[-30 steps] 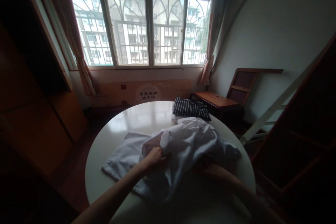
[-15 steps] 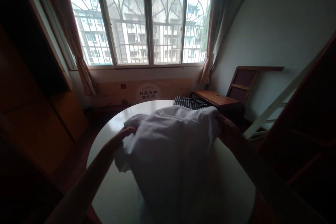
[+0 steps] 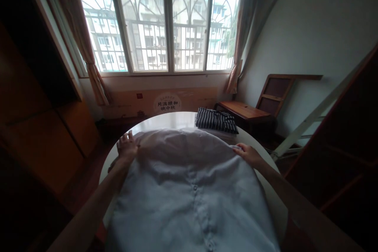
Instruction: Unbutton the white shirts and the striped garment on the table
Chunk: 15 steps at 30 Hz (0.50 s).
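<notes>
A white button-up shirt [image 3: 165, 189] lies spread over the round white table [image 3: 167, 117], with its row of buttons running toward me. At its far left corner is my left hand [image 3: 127, 146], fingers bent and thumb against the cloth, closed on the shirt's edge. My right hand [image 3: 248, 153] pinches the far right edge between thumb and fingers. The near part of the shirt runs out of the bottom of the view. Just beyond its far edge sits a folded black-and-white striped garment [image 3: 217, 120], on top of some pale folded cloth.
A wooden bench or low table [image 3: 243, 109] stands behind the table at the right, beside a leaning wooden frame [image 3: 273, 92]. A pale folding ladder [image 3: 301, 134] leans to the right. Wooden cabinets [image 3: 67, 138] are on the left, and a barred window [image 3: 147, 35] is ahead.
The bunched shirt has been lowered and spread across the table, its buttons now showing. My left hand moved outward to the left; my right hand came down slightly. More of the striped garment shows.
</notes>
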Motion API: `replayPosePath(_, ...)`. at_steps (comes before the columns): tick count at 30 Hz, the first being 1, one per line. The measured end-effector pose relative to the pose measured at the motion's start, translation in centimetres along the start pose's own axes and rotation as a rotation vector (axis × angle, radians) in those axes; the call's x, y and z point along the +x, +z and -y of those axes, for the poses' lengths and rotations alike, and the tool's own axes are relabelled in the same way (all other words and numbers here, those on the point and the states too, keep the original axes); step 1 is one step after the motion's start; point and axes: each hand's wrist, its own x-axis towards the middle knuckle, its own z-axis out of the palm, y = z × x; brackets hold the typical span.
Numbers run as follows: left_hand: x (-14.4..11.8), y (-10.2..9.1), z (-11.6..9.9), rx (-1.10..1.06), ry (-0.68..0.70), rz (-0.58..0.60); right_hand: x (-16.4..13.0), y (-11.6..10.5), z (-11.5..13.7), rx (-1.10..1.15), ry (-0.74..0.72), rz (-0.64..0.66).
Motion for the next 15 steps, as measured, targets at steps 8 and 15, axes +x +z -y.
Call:
replayPosePath(8, -1.0, 3.0, -8.7, -0.171, 0.434, 0.077, 1.2, 2.3, 4.2, -0.273, -0.289, -0.424)
replayPosePath(15, -3.7, 6.0, -10.9, -0.183, 0.439, 0.279, 2.6, 7.0, 10.3, 0.058, -0.474, -0.287)
